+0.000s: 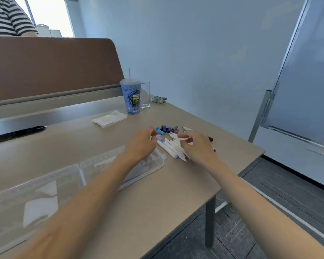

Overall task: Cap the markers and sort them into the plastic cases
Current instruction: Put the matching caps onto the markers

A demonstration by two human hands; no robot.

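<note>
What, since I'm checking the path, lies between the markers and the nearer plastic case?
Nothing visible: the markers lie close beside the right end of the case; only the left hand hangs over that end.

The table top (157, 202) is a matt beige laminate, smooth. On it, at lower left, the plastic cases (45, 184) are clear, faintly frosted plastic with soft glare. The markers (171, 146) have smooth white plastic barrels; the loose caps (166, 128) are coloured plastic. The napkin (109, 118) is thin creased paper. The blue cup (132, 98) looks glossy and printed, beside a clear drinking glass (145, 94). The brown partition (54, 68) looks matt and cloth-like above a brushed metal rail (64, 96). The floor (269, 212) is rough grey carpet.
</note>
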